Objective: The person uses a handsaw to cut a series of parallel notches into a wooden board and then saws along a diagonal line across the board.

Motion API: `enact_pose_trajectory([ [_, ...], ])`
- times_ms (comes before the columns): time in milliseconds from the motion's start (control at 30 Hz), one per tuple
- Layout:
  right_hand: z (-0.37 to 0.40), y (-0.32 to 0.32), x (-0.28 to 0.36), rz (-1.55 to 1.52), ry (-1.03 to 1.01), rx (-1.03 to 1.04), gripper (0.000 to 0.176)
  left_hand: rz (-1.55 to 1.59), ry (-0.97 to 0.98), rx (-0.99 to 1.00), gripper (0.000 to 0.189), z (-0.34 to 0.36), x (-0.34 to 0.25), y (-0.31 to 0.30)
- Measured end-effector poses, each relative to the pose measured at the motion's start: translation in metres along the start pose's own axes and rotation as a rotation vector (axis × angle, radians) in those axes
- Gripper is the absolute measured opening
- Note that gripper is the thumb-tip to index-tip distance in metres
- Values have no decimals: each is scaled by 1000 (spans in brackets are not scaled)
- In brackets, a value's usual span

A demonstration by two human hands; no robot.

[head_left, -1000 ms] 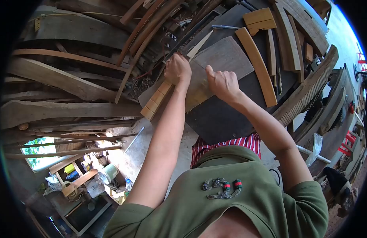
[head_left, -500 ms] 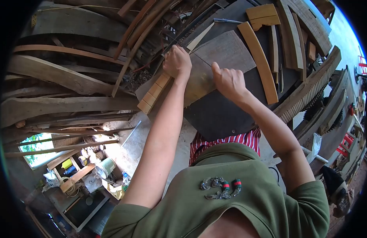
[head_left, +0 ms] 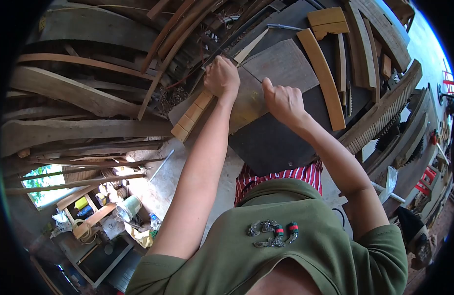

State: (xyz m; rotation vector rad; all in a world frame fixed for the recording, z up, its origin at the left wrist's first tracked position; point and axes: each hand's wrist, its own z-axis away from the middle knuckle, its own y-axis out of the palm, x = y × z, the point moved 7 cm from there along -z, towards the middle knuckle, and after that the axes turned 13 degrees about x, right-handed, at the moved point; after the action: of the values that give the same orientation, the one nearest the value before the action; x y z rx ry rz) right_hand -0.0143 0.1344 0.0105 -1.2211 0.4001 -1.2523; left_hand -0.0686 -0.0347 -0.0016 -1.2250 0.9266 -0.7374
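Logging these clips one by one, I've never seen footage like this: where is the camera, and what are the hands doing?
There is no machine: a person works with bare hands. The single view comes from a camera on their head, looking down past their green shirt. On the dark table lies a flat grey panel. The left hand is closed on a light wooden strip at the panel's left edge. The right hand rests on the panel as a fist; whether it holds anything is hidden. A curved slat lies beside, with stacked timber to the left.
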Motion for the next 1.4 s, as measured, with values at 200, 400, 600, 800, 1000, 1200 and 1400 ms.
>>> enact_pose_trajectory([
  [200,-45,-5,15,22,-72,-168,12,14,-44,102,36,-3,2,4],
  [400,-19,-5,5,-6,-12,-86,13,8,11,-34,32,1,-1,-2],
  [600,-42,-3,11,3,-14,-112,11,-5,8,-13,32,0,-1,-1],
  [800,-42,-7,17,38,-24,-121,13,5,-9,-10,31,1,-1,-4],
  [1000,-17,3,4,18,27,-11,12,2,15,-36,31,0,0,-3],
  [1200,-61,-7,24,36,-55,-153,14,-4,-11,9,32,0,0,-4],
  [1400,-7,1,2,-9,23,-16,11,-10,4,-30,32,0,0,-2],
])
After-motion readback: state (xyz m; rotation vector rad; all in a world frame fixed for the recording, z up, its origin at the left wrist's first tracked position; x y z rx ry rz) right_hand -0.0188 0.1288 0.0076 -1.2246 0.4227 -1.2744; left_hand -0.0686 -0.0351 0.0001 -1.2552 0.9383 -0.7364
